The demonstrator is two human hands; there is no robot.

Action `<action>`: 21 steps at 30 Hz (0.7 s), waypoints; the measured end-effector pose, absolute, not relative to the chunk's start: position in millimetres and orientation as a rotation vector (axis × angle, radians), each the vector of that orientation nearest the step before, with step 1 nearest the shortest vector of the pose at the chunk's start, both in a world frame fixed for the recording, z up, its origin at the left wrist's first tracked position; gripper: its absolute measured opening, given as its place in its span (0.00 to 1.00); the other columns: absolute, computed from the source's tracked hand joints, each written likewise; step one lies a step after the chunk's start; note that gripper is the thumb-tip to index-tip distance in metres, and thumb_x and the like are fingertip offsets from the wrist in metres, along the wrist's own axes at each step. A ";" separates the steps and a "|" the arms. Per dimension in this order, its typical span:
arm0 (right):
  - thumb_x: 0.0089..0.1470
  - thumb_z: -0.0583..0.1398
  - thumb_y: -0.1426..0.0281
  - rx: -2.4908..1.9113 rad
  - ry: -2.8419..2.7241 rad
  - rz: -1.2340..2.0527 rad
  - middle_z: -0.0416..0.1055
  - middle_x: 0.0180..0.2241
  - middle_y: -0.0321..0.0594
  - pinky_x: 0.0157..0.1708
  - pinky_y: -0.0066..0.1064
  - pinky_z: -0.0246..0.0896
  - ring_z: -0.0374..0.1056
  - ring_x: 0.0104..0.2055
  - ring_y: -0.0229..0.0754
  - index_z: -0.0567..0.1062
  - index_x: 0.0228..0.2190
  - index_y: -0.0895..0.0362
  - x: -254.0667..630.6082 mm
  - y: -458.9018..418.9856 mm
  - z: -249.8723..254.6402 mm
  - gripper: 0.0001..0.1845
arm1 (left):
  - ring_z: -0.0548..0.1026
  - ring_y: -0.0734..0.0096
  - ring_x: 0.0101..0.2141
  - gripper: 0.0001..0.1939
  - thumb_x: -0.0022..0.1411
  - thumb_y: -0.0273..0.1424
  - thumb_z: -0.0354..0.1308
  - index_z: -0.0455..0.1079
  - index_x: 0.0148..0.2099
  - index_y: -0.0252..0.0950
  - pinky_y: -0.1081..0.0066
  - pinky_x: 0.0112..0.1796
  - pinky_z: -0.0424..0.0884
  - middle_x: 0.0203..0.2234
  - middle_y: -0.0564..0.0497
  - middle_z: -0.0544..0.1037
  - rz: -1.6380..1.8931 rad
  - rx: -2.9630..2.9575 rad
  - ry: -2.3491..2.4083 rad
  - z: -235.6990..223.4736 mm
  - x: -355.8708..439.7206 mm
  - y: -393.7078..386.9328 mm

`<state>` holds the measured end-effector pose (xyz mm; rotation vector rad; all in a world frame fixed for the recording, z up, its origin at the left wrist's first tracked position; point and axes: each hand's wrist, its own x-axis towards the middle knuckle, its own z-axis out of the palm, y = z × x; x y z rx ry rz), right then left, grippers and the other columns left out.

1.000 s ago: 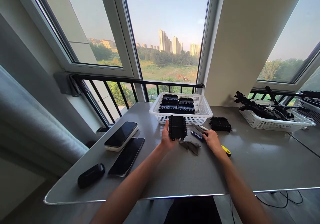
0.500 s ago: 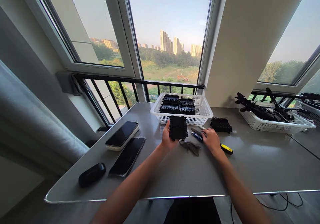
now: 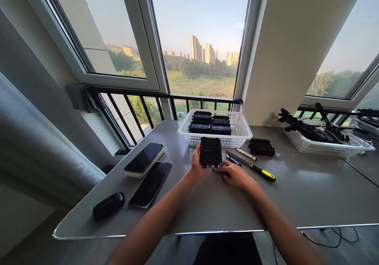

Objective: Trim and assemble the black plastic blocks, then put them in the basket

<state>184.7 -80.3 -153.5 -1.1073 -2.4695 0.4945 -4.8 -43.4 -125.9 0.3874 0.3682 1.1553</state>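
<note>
My left hand [image 3: 199,165] is closed on the left side of a black plastic block with toothed edges [image 3: 211,152], held up off the table with its flat face towards me. Just below and right of the block, my right hand [image 3: 235,174] has its fingers closed on a dark grey cloth [image 3: 222,173], most of which they cover. Beyond that hand lie a dark blue-black marker-like stick [image 3: 233,160], a file with a yellow and black handle [image 3: 265,174] and a white pen [image 3: 246,154].
A white plastic basket [image 3: 244,133] at the back holds several similar black blocks. Another black block [image 3: 261,147] lies to its right. Farther right stands a white basket of black parts and cables [image 3: 322,150]. Two phones [image 3: 151,184] and a black case [image 3: 109,206] lie left.
My right hand has moved left and towards me, off the pen and file, onto the grey cloth. My left hand still holds the black block in nearly the same place.
</note>
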 end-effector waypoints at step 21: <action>0.50 0.56 0.44 -1.208 -1.427 0.988 0.70 0.21 0.36 0.23 0.28 0.58 0.64 0.22 0.37 0.72 0.27 0.58 177.6 -60.6 -167.0 0.28 | 0.80 0.57 0.41 0.27 0.66 0.44 0.49 0.71 0.55 0.27 0.64 0.43 0.76 0.42 0.39 0.81 1.007 0.572 0.382 -125.5 1.6 -55.5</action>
